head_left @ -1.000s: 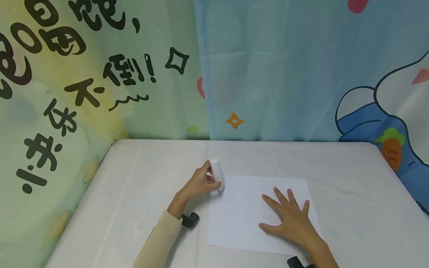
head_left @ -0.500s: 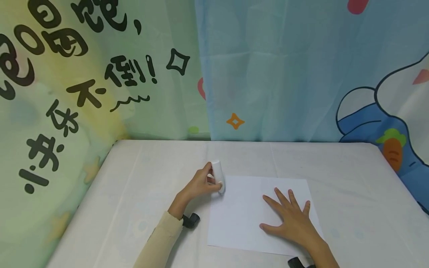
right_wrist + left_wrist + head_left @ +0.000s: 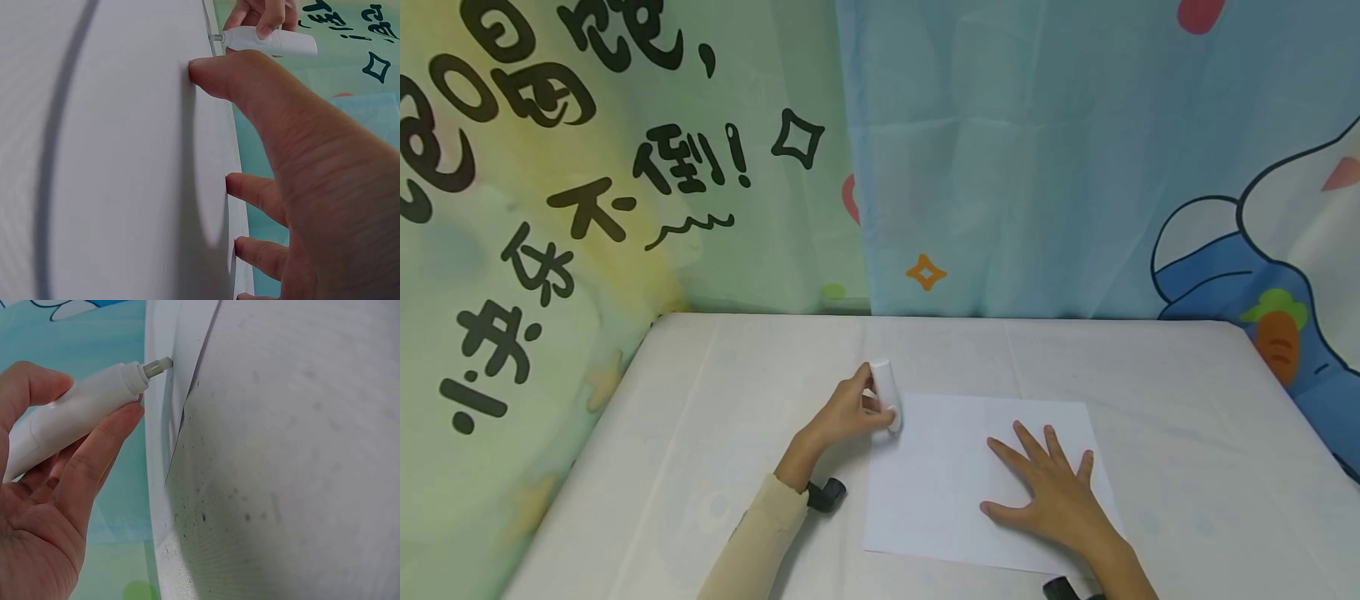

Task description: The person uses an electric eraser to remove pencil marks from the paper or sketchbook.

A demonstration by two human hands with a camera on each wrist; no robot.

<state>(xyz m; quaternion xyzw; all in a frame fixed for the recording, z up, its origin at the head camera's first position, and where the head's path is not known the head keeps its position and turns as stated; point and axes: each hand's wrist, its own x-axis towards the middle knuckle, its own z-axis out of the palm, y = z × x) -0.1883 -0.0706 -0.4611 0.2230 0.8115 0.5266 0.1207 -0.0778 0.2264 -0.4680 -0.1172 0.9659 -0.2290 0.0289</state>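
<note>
My left hand (image 3: 844,410) grips a white electric eraser (image 3: 886,392) between thumb and fingers, near the left edge of a sheet of white paper (image 3: 940,475). In the left wrist view, a metal sleeve with a short pale tip (image 3: 166,363) sticks out of the eraser's narrow end, at the paper's edge. Whether the tip touches the paper I cannot tell. With its fingers spread, my right hand (image 3: 1052,492) rests on the right part of the sheet. The right wrist view shows its thumb (image 3: 219,75) on the paper and the eraser beyond it.
A white cloth covers the table (image 3: 737,375). Behind it hang a green curtain (image 3: 760,258) with black lettering and a blue curtain (image 3: 1037,167) with cartoon prints. Each wrist wears a small black camera, the left one (image 3: 826,494) just above the table.
Both hands hold nearly the same place throughout. Only a slight shift of the whole head view shows; the eraser and the paper stay where they were.
</note>
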